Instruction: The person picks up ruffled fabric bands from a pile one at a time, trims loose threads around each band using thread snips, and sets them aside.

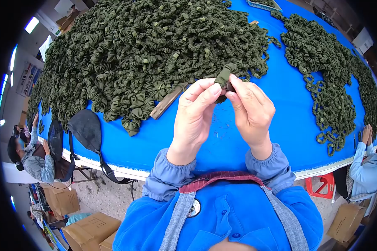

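Both my hands are raised over the blue table cover (289, 113), pinching one dark green fabric scrunchie (224, 75) between them. My left hand (197, 111) grips it from the left, thumb and fingers closed. From the other side, the fingertips of my right hand (253, 111) are closed on the same scrunchie. A short end of the cloth sticks up above the fingertips, and its lower part is mostly hidden behind them. Just beyond lies a large heap of similar green scrunchies (155, 46).
A wooden strip (168, 101) lies against the heap. More scrunchies (322, 62) spread along the right side. A black bag (86, 127) with straps hangs over the near edge at left. Co-workers sit at left (35, 161) and right (368, 167). Cardboard boxes (92, 230) and a red stool (321, 185) stand below.
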A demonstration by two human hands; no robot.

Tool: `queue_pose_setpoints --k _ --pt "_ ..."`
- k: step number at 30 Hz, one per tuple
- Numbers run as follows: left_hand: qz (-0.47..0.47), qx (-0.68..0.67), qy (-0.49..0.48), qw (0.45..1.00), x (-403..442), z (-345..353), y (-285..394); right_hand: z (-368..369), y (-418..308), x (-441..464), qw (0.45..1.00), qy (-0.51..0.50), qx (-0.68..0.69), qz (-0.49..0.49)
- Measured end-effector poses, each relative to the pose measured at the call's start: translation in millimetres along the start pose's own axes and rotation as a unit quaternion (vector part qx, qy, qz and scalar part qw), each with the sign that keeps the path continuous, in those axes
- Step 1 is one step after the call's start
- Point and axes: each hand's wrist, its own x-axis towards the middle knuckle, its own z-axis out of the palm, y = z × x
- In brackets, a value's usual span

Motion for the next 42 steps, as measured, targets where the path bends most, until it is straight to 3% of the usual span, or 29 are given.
queue_pose_setpoints --k 4,8,9,13,14,18,19,23,24,26,28,34,38,42 --pt "-0.001 0.000 0.001 1.000 0.1 -0.9 -0.6 -0.1 0.8 -0.4 1.000 0.008 -0.016 -0.018" --pt "0.008 0.014 -0.015 1.000 2.8 -2.5 -0.4 -9.0 -4.5 0.0 0.975 0.036 0.110 0.187" --pt "0.007 0.014 -0.016 1.000 3.3 -2.8 0.3 -10.6 -4.8 2.0 0.976 0.037 0.109 0.188" --pt "-0.032 0.064 -0.069 0.995 2.4 -4.2 5.2 -15.4 -1.7 11.6 0.849 0.112 0.345 0.384" --pt "-0.034 0.063 -0.068 0.995 1.5 -2.8 4.7 -17.8 0.6 10.8 0.849 0.112 0.344 0.386" --pt "0.022 0.166 -0.039 0.985 0.4 6.2 2.2 -33.8 12.9 6.1 0.776 -0.035 0.459 0.432" --pt "0.022 0.166 -0.040 0.985 1.0 4.9 1.0 -33.7 12.8 5.2 0.776 -0.034 0.459 0.432" --pt "0.190 0.449 -0.073 0.870 7.0 -9.2 -8.0 -28.0 9.9 0.7 0.916 -0.002 0.261 0.303" --pt "0.190 0.449 -0.075 0.870 7.7 -9.9 -9.0 -26.3 9.3 1.3 0.917 -0.001 0.261 0.302" --pt "0.191 0.415 -0.069 0.887 9.5 -10.5 -10.7 -21.5 7.6 4.1 0.981 0.005 0.151 0.118" --pt "0.192 0.382 -0.062 0.902 10.4 -11.0 -10.3 -17.0 6.3 5.8 0.997 0.011 0.035 -0.072" --pt "0.116 0.253 -0.082 0.957 10.4 -9.2 3.7 -7.8 1.0 1.8 0.993 -0.075 0.044 -0.078" --pt "0.154 0.254 -0.113 0.948 13.2 -12.0 5.6 -15.7 6.1 2.1 0.984 -0.065 0.146 0.075" --pt "0.159 0.262 -0.121 0.944 11.9 -9.7 4.2 -23.2 1.5 4.5 0.979 -0.105 0.113 0.133"
